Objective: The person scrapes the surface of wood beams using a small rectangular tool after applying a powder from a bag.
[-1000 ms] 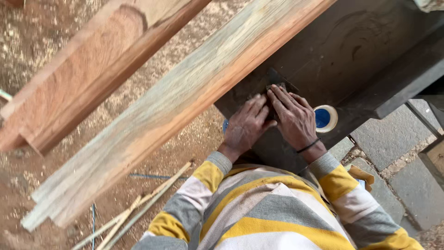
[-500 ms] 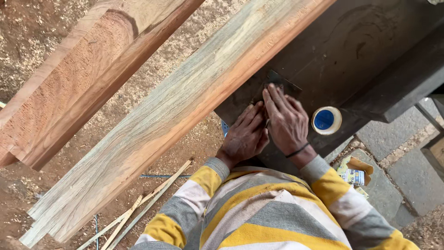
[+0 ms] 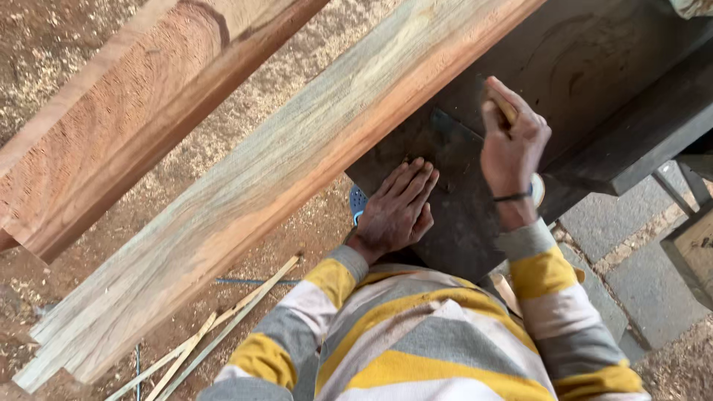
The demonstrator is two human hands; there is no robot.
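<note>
Head view: a person in a striped sweater leans over a dark board (image 3: 460,215) on the table. The left hand (image 3: 397,212) lies open and flat on the board, fingers pointing toward a long pale plank (image 3: 275,186) that runs diagonally just beyond them. The right hand (image 3: 512,145), farther up the board, is closed around a small tan object (image 3: 506,110), too hidden to identify. Sawdust covers the ground (image 3: 297,82); thin sticks (image 3: 223,327) lie beside the left sleeve.

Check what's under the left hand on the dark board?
The left hand lies flat on the dark board, beside the long pale plank. Whatever sits beneath the palm is covered.
</note>
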